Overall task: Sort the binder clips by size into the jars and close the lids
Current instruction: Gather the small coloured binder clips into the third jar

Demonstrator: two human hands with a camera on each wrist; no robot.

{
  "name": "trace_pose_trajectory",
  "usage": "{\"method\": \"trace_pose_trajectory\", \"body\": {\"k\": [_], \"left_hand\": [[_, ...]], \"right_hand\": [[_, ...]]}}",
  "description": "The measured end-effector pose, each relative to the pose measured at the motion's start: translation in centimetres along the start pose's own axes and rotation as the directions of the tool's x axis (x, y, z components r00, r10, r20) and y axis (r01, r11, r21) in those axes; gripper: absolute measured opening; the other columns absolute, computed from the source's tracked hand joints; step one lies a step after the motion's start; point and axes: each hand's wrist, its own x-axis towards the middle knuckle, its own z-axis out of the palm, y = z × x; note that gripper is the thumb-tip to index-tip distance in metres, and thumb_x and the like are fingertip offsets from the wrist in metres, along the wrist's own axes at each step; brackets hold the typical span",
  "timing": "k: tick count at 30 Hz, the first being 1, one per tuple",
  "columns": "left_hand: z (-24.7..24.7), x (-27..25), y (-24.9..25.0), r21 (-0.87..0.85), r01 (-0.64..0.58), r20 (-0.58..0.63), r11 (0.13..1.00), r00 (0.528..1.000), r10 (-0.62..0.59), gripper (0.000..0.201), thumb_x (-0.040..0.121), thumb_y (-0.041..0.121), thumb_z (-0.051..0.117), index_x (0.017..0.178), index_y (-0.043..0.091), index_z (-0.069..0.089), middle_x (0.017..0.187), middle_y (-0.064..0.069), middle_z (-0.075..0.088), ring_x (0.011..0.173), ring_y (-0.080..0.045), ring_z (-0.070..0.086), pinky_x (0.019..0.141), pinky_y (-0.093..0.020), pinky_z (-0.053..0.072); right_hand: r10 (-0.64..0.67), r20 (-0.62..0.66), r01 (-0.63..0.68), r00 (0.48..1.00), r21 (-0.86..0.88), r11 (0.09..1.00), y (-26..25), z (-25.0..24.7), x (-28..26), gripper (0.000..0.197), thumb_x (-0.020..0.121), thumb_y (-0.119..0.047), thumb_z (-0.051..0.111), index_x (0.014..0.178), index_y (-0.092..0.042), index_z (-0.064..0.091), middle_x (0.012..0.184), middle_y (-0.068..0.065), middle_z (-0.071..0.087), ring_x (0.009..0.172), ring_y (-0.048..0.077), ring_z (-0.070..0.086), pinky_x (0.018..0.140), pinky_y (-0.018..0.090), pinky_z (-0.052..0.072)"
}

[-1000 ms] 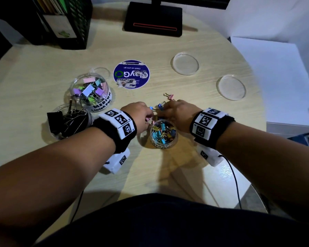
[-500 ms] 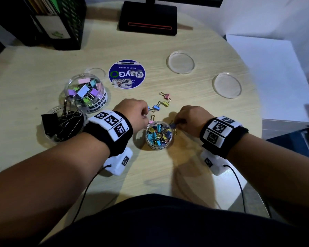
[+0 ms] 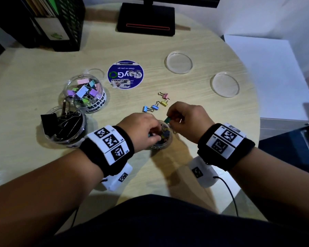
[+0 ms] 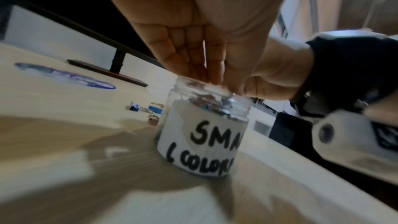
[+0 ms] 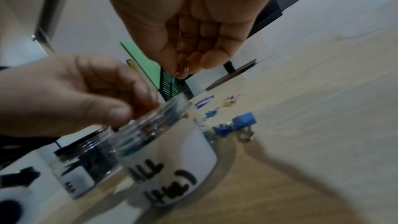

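Observation:
The small jar point(image 3: 163, 145), its label reading "SMA… COLOR" point(image 4: 202, 134), stands open with colored clips inside. My left hand point(image 3: 150, 134) hovers right on its mouth, fingertips point(image 4: 204, 74) bunched together at the rim. Whether they hold anything is hidden. My right hand point(image 3: 169, 120) pinches a small green binder clip point(image 3: 167, 120) just above the jar's far rim, and the clip's wire loop point(image 5: 185, 71) shows between thumb and finger. Several small loose clips lie beyond the jar: pink point(image 3: 165, 95), yellow point(image 3: 164, 103), blue point(image 3: 155, 106).
A medium jar point(image 3: 84, 93) of pastel clips and a large jar point(image 3: 64, 127) of black clips stand open at the left. Two clear lids point(image 3: 178, 62) point(image 3: 224, 84) lie far right. A blue round sticker point(image 3: 125, 74), a monitor base point(image 3: 146, 19) and a black file rack point(image 3: 57, 24) sit further back.
My left hand moved from the loose clips to above the small jar's mouth. My right hand rose from the table beside the jar, now pinching a green clip.

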Motion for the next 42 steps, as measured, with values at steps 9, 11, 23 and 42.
{"method": "trace_pose_trajectory", "body": {"k": [9,11,23,42], "left_hand": [[-1.2,1.8,-2.1,0.065,0.358,-0.021,0.932,0.934,-0.357,0.035,0.086,0.003,0.049,0.113,0.022,0.06,0.123,0.001,0.053,0.11,-0.02,0.052,0.096,-0.035,0.045],[-0.9,2.2,-2.7,0.097,0.338,0.025,0.936,0.94,-0.341,0.038,0.087,0.005,0.051,0.119,0.025,0.058,0.125,0.001,0.051,0.11,-0.02,0.052,0.095,-0.035,0.045],[-0.3,3.5,-2.1,0.255,0.186,0.232,0.949,0.941,-0.246,0.033,0.09,0.017,0.055,0.12,0.029,0.061,0.116,-0.003,0.053,0.108,-0.024,0.051,0.086,-0.033,0.046],[-0.9,-0.6,0.3,-0.204,0.057,-0.122,0.977,0.989,-0.084,0.013,0.078,0.011,0.067,0.088,0.019,0.07,0.092,0.004,0.061,0.073,-0.012,0.058,0.076,-0.026,0.05]], "right_hand": [[-0.128,0.042,0.13,0.991,-0.053,0.99,-0.1,0.8,0.0,0.009,0.078,-0.019,0.072,0.085,-0.014,0.072,0.08,-0.002,0.063,0.072,0.013,0.052,0.067,0.022,0.035],[-0.018,0.027,0.02,0.999,-0.078,0.997,0.7,0.3,0.5,0.009,0.083,-0.019,0.066,0.091,-0.016,0.07,0.081,-0.008,0.055,0.072,0.01,0.048,0.067,0.023,0.037],[0.248,0.273,-0.109,0.929,-0.439,0.892,2.5,1.4,1.0,0.025,0.085,-0.028,0.058,0.106,-0.016,0.064,0.103,0.008,0.062,0.094,0.028,0.058,0.079,0.035,0.05],[0.25,0.323,-0.126,0.913,-0.361,0.924,3.0,1.0,1.0,0.014,0.075,-0.006,0.06,0.08,-0.018,0.056,0.081,-0.001,0.054,0.077,0.022,0.052,0.063,0.025,0.036]]}}
